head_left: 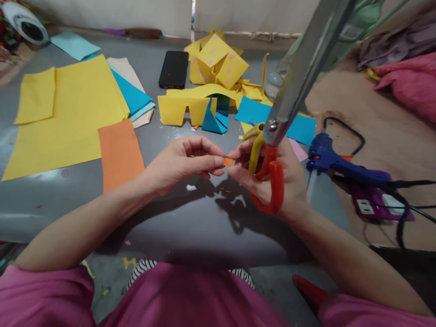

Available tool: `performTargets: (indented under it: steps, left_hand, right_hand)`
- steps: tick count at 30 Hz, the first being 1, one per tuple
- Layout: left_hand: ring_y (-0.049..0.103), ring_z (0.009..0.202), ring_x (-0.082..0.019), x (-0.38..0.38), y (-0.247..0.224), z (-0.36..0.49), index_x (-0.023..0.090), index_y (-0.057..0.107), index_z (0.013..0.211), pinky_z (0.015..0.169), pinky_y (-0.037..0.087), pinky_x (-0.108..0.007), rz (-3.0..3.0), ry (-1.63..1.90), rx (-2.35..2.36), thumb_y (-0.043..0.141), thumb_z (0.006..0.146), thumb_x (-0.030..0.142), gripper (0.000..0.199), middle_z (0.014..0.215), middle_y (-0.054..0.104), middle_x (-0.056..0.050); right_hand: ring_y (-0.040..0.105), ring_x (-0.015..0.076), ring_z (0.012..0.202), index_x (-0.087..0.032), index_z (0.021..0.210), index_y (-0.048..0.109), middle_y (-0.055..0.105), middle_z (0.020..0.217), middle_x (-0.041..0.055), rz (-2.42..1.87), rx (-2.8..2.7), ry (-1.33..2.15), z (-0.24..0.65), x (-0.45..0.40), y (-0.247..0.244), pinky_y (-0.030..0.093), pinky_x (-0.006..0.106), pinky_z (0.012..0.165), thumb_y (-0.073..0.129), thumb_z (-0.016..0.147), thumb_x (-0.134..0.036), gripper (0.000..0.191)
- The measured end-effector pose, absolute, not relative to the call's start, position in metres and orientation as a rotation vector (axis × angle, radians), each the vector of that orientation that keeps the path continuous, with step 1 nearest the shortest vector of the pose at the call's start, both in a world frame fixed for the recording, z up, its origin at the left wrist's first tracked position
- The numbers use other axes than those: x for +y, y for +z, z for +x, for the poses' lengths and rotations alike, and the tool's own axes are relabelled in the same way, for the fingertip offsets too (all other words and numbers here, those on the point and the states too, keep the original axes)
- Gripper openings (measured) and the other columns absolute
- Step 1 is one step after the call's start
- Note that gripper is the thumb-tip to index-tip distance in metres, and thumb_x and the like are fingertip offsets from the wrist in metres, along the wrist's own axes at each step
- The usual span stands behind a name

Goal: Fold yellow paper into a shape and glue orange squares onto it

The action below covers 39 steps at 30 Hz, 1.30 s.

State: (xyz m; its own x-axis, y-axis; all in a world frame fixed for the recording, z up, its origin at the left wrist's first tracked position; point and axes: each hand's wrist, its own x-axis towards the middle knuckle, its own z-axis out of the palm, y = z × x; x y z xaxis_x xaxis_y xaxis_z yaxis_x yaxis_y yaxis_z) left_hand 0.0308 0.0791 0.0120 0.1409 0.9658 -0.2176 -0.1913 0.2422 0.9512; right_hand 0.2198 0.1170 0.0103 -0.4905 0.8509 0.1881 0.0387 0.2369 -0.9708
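Between the fingertips of my left hand (194,159) is a small piece of orange paper (228,161). My right hand (286,177) touches the other end of the piece with thumb and forefinger. A pair of scissors (272,125) with red and yellow handles hangs on my right hand, its blades pointing up and away. Just beyond my hands stand a folded yellow paper shape (173,109) and a folded blue paper piece (215,119). To the left of my left hand lies an orange paper sheet (121,152).
Large yellow sheets (75,104) cover the table's left side. A black phone (173,69) lies at the back, beside yellow paper shapes with pink dots (218,56). On the right are a blue glue gun (335,159) and a purple power strip (371,204) with cables.
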Motion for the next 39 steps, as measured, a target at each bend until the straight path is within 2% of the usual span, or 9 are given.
performTargets:
  steps: [3,8,11,15,18,25,28,32,39]
  left_hand:
    - [0.07,0.072,-0.014,0.076,0.013,0.033,0.017,0.067,0.081,0.066,0.053,-0.025,1.111,1.095,1.151,0.079,0.079,0.03,0.017,0.074,0.072,-0.001]
    - [0.069,0.076,-0.014,0.07,0.008,0.035,0.019,0.069,0.084,0.075,0.055,-0.027,1.373,1.12,1.242,0.072,0.084,0.025,0.007,0.084,0.073,-0.001]
    - [0.069,0.078,-0.014,0.069,0.008,0.036,0.02,0.069,0.087,0.077,0.056,-0.027,1.364,1.176,1.215,0.073,0.084,0.029,0.011,0.088,0.073,-0.002]
    - [0.071,0.082,-0.014,0.071,0.011,0.035,0.019,0.069,0.099,0.077,0.057,-0.027,1.24,1.192,1.105,0.075,0.084,0.03,0.02,0.097,0.074,-0.003]
    - [0.071,0.086,-0.015,0.072,0.009,0.033,0.018,0.069,0.104,0.08,0.057,-0.028,1.288,1.136,1.017,0.074,0.085,0.028,0.022,0.103,0.074,-0.004]
    - [0.068,0.083,-0.014,0.075,0.002,0.03,0.015,0.071,0.098,0.078,0.055,-0.027,1.488,1.103,0.997,0.075,0.085,0.029,0.019,0.094,0.073,-0.005]
    - [0.068,0.086,-0.014,0.075,0.002,0.031,0.016,0.071,0.098,0.079,0.055,-0.027,1.475,1.104,0.989,0.075,0.085,0.028,0.018,0.096,0.073,-0.005]
    - [0.067,0.077,-0.012,0.075,0.004,0.032,0.017,0.067,0.105,0.07,0.054,-0.024,1.314,1.11,1.026,0.077,0.083,0.03,0.028,0.091,0.072,-0.002]
    - [0.062,0.065,-0.011,0.072,0.012,0.033,0.016,0.066,0.087,0.061,0.049,-0.023,1.34,0.923,1.265,0.07,0.084,0.033,0.018,0.076,0.069,-0.001]
  right_hand:
    - [0.061,0.0125,0.069,-0.029,0.092,0.051,0.065,0.089,-0.0031,-0.883,-1.748,1.339,0.219,0.119,0.012,0.054,0.029,0.063,0.081,0.079,-0.034,0.033]
    - [0.063,0.0151,0.073,-0.028,0.09,0.054,0.063,0.082,-0.0033,-0.924,-1.739,1.389,0.219,0.119,0.013,0.055,0.029,0.064,0.088,0.07,-0.034,0.04]
    - [0.061,0.0133,0.068,-0.027,0.088,0.056,0.061,0.08,-0.0038,-0.936,-1.723,1.452,0.22,0.12,0.015,0.053,0.027,0.06,0.089,0.068,-0.031,0.039]
    - [0.051,0.0083,0.052,-0.025,0.085,0.056,0.059,0.074,-0.0055,-0.959,-1.672,1.599,0.221,0.126,0.014,0.044,0.024,0.045,0.085,0.073,-0.033,0.033]
    - [0.047,0.0072,0.043,-0.026,0.088,0.055,0.059,0.071,-0.0071,-0.957,-1.568,1.764,0.222,0.13,0.011,0.034,0.023,0.036,0.084,0.072,-0.037,0.035]
    - [0.044,0.0074,0.038,-0.023,0.088,0.056,0.053,0.057,-0.0083,-0.999,-1.554,1.935,0.224,0.129,0.011,0.029,0.022,0.034,0.083,0.069,-0.037,0.036]
    - [0.044,0.0065,0.04,-0.024,0.087,0.056,0.055,0.064,-0.0073,-0.944,-1.556,1.914,0.223,0.128,0.011,0.03,0.022,0.035,0.084,0.069,-0.038,0.036]
    - [0.044,0.0067,0.044,-0.026,0.088,0.053,0.055,0.07,-0.0064,-0.902,-1.583,1.838,0.222,0.125,0.014,0.032,0.024,0.038,0.082,0.074,-0.043,0.037]
    - [0.055,0.0114,0.063,-0.025,0.089,0.053,0.061,0.078,-0.0034,-0.981,-1.736,1.548,0.222,0.12,0.017,0.046,0.026,0.055,0.088,0.068,-0.044,0.044]
